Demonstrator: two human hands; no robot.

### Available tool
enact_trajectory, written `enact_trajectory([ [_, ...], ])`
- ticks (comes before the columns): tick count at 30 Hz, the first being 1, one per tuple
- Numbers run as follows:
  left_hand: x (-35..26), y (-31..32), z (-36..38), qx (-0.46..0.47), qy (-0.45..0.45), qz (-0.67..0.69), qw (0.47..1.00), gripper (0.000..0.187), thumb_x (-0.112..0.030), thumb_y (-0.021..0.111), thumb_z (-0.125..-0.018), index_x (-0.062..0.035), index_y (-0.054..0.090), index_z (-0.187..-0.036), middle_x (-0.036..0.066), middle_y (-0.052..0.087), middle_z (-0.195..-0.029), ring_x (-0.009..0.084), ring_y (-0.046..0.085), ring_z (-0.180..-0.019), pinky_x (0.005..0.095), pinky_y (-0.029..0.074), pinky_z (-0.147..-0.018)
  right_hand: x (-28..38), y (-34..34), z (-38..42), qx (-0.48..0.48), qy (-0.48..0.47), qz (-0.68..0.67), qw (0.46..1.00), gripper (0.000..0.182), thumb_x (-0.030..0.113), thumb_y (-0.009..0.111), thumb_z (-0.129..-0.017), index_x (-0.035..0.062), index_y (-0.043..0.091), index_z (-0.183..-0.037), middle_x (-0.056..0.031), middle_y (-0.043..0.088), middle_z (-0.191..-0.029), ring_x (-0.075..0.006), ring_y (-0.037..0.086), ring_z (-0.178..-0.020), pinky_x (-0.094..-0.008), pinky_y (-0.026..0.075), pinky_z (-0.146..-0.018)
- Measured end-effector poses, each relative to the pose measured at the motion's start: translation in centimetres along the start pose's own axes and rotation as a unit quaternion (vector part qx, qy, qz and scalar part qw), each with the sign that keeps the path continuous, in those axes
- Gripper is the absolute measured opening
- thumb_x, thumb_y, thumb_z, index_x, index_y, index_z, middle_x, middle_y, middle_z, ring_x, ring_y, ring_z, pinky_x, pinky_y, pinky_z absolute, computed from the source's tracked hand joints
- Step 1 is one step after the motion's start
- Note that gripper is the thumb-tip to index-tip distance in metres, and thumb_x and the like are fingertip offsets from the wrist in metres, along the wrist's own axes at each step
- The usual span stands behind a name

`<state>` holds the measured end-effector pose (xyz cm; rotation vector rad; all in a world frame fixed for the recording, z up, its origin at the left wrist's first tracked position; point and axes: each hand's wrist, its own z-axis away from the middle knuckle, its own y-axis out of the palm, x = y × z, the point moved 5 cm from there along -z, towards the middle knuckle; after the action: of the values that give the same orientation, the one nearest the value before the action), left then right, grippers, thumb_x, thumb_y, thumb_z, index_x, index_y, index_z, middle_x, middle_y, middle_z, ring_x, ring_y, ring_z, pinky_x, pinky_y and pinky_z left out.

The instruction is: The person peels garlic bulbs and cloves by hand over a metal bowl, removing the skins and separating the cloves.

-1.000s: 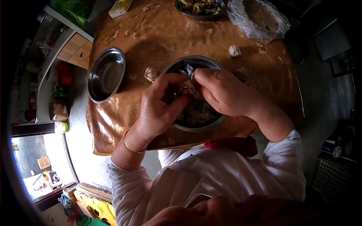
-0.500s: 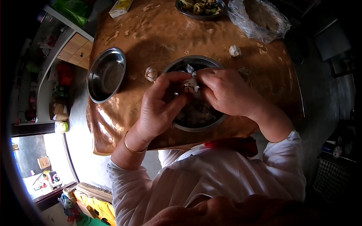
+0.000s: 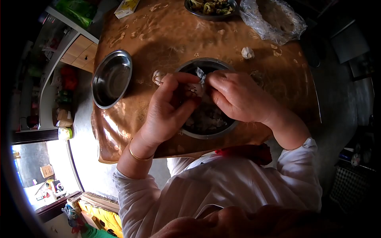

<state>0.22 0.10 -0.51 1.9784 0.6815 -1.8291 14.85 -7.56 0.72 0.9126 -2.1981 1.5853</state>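
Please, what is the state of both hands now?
Left hand: closed, holding a garlic bulb.
Right hand: closed, at the bulb; whether it pinches the papery skin cannot be told.

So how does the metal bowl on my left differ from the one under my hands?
The left bowl shows a bare, shiny inside; the central bowl holds pale scraps and looks darker. The left bowl is in full view, while the central bowl is partly hidden by your left hand and right hand. Both are metal bowls on the brown tablecloth.
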Motion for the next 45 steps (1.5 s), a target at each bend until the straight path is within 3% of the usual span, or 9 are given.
enact_trajectory([
  [11, -0.21, 0.32, 0.32, -0.039, 0.060, -0.161, 0.984, 0.042, 0.007, 0.067, -0.078, -0.0016, 0.054, -0.118, 0.008, 0.063, -0.099, 0.0145, 0.062, -0.090, 0.0269, 0.051, -0.078, 0.34, 0.72, -0.03, 0.006, -0.013, -0.025, 1.000, 0.016, 0.013, 0.055, -0.089, -0.0023, 0.048, -0.090, -0.0180, 0.058, -0.068, -0.0353, 0.060, -0.062, -0.0441, 0.047, -0.055],
  [29, -0.17, 0.55, 0.49, -0.032, 0.055, -0.107, 0.992, 0.043, 0.009, 0.065, -0.080, 0.0001, 0.053, -0.120, 0.008, 0.064, -0.102, 0.0134, 0.063, -0.092, 0.0265, 0.051, -0.082, 0.28, 0.52, -0.10, -0.006, -0.041, -0.065, 0.997, 0.014, 0.010, 0.053, -0.089, -0.0025, 0.048, -0.091, -0.0174, 0.057, -0.068, -0.0361, 0.060, -0.066, -0.0454, 0.047, -0.060],
  [38, 0.23, 0.35, 0.59, -0.025, 0.059, -0.102, 0.993, 0.044, 0.009, 0.065, -0.080, 0.0008, 0.053, -0.121, 0.008, 0.065, -0.104, 0.0131, 0.063, -0.096, 0.0268, 0.052, -0.083, 0.17, 0.78, 0.14, 0.040, 0.000, -0.051, 0.998, 0.016, 0.010, 0.055, -0.088, -0.0037, 0.047, -0.092, -0.0176, 0.056, -0.068, -0.0351, 0.059, -0.065, -0.0446, 0.047, -0.060],
  [45, -0.53, 0.48, 0.48, -0.027, 0.049, -0.066, 0.996, 0.043, 0.010, 0.065, -0.080, 0.0015, 0.053, -0.121, 0.009, 0.065, -0.106, 0.0132, 0.063, -0.099, 0.0266, 0.051, -0.086, 0.26, 0.32, -0.05, 0.027, -0.019, -0.099, 0.995, 0.015, 0.008, 0.055, -0.088, -0.0023, 0.045, -0.093, -0.0185, 0.057, -0.071, -0.0388, 0.059, -0.068, -0.0466, 0.045, -0.061],
])
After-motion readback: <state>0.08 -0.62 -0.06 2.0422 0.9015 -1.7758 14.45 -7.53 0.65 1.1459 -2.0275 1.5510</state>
